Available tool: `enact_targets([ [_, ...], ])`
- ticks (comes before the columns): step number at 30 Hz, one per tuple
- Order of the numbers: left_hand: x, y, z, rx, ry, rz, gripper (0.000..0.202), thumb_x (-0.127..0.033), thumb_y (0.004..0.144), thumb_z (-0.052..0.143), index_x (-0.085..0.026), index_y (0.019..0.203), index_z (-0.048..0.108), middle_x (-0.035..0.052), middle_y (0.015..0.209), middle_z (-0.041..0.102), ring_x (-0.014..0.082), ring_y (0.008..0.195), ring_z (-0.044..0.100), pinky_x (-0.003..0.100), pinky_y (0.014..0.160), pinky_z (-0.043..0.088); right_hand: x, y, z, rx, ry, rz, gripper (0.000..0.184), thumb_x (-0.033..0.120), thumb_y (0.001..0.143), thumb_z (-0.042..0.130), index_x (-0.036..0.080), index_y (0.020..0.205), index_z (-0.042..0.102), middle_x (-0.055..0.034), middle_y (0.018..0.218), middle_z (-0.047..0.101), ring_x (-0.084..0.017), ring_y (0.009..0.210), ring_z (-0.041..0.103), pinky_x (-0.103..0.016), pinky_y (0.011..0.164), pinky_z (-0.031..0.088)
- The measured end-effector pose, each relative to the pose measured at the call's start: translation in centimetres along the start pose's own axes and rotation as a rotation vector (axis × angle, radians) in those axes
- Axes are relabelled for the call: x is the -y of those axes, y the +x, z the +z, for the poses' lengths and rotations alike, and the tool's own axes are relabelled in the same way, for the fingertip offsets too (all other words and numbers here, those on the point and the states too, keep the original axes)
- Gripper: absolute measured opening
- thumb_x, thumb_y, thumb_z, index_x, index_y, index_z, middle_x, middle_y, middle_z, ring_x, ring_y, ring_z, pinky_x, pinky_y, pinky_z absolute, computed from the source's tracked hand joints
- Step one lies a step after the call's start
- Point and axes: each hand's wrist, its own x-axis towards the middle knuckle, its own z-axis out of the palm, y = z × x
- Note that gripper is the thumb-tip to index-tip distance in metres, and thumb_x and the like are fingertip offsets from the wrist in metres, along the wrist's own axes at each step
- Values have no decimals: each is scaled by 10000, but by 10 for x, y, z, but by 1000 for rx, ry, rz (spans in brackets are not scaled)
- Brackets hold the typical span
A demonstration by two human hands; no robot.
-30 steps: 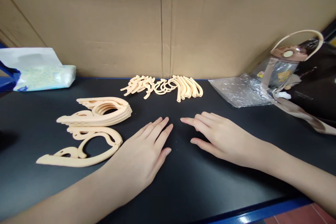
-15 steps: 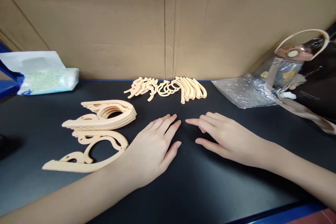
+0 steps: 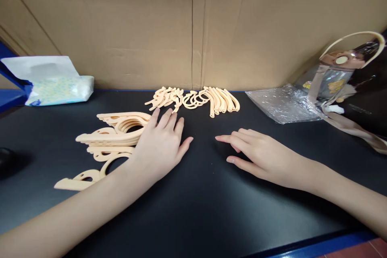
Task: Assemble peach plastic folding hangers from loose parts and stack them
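My left hand (image 3: 163,141) is open, palm down, its fingertips close to a group of small beige plastic pieces (image 3: 165,97) at the back of the table. Its wrist and forearm partly cover a stack of beige folding hangers (image 3: 110,139) and one more such hanger (image 3: 72,184) nearer me. Over the table's right half, my right hand (image 3: 254,151) is open and holds nothing, index finger pointing left and thumb apart. Beige rings or hooks (image 3: 191,100) lie at the back middle, beside a row of curved beige arms (image 3: 222,100).
A pack of tissues (image 3: 60,88) lies at the back left. To the right are a clear plastic bag (image 3: 281,105), a bottle (image 3: 335,80) with a carrying loop and strap, and a dark bag (image 3: 369,96). A cardboard wall (image 3: 136,28) closes off the table's (image 3: 211,217) far edge.
My left hand has moved forward and left, toward the small beige pieces, now covering part of the hangers. My right hand stays nearly still. The view has shifted slightly.
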Motion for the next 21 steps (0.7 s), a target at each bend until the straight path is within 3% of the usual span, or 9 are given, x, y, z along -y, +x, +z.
enact_targets([
  [4, 7, 3, 7, 59, 27, -11, 590, -431, 993, 357, 24, 1287, 591, 260, 1307, 609, 383, 1298, 511, 542, 1113, 360, 0, 0, 1, 8, -3, -3, 394, 267, 996, 483, 125, 1364, 494, -73, 940, 633, -235, 882, 610, -415, 817, 521],
  [11, 6, 2, 10, 2, 34, 39, 572, -402, 994, 371, 39, 1277, 599, 260, 1258, 641, 395, 1285, 522, 529, 1121, 364, 0, -3, 0, 10, -5, -2, 390, 265, 995, 486, 128, 1361, 498, -75, 963, 645, -233, 882, 619, -410, 816, 521],
  [17, 9, 6, 7, -18, 49, 96, 651, -491, 971, 418, 50, 1296, 578, 314, 1358, 541, 432, 1377, 392, 541, 1161, 292, 2, -2, -2, 20, -6, 2, 392, 257, 990, 495, 111, 1354, 510, -87, 960, 655, -247, 898, 629, -423, 831, 520],
  [21, 10, 7, 7, 13, 7, 73, 684, -540, 966, 414, 36, 1292, 588, 320, 1332, 561, 417, 1396, 368, 523, 1170, 289, 3, 0, -2, 33, 6, 19, 387, 270, 996, 485, 119, 1351, 516, -84, 970, 658, -243, 908, 630, -426, 839, 518],
])
